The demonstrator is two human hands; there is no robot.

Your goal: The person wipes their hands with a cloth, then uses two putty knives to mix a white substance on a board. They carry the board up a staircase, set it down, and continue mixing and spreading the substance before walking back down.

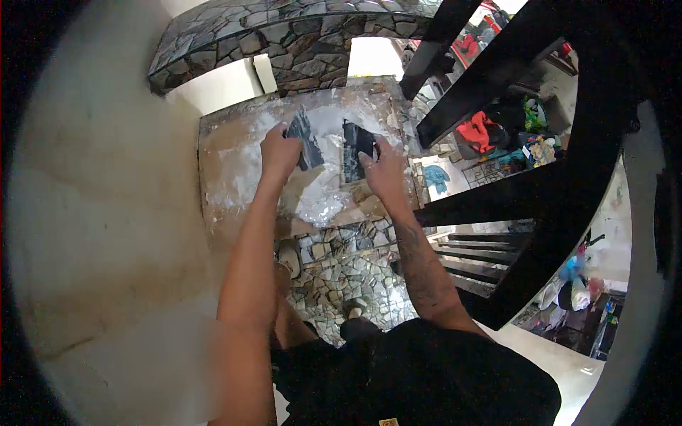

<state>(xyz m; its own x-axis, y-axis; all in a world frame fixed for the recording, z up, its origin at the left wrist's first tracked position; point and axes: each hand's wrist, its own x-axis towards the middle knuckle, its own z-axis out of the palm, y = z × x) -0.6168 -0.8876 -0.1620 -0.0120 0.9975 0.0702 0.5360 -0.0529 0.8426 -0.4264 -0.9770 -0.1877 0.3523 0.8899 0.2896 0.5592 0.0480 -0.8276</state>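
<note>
My left hand (281,153) is closed on a dark, flat scraper (305,139) smeared with white, tilted over the board. In my right hand (383,169) is a second dark, rectangular scraper (357,148), gripped by its right edge with the thumb on its face. Both blades are above a wooden board (220,181) coated with white paste, and a short gap separates them. A thicker, wet heap of white paste (322,206) lies near the board's front edge.
Stone-patterned steps (312,53) rise behind the board, and stone-patterned floor (348,273) lies below it. A plain wall (106,199) bounds the left side. Black railing bars (490,192) stand close on the right, with red clothing (477,133) and other clutter on a lower level beyond.
</note>
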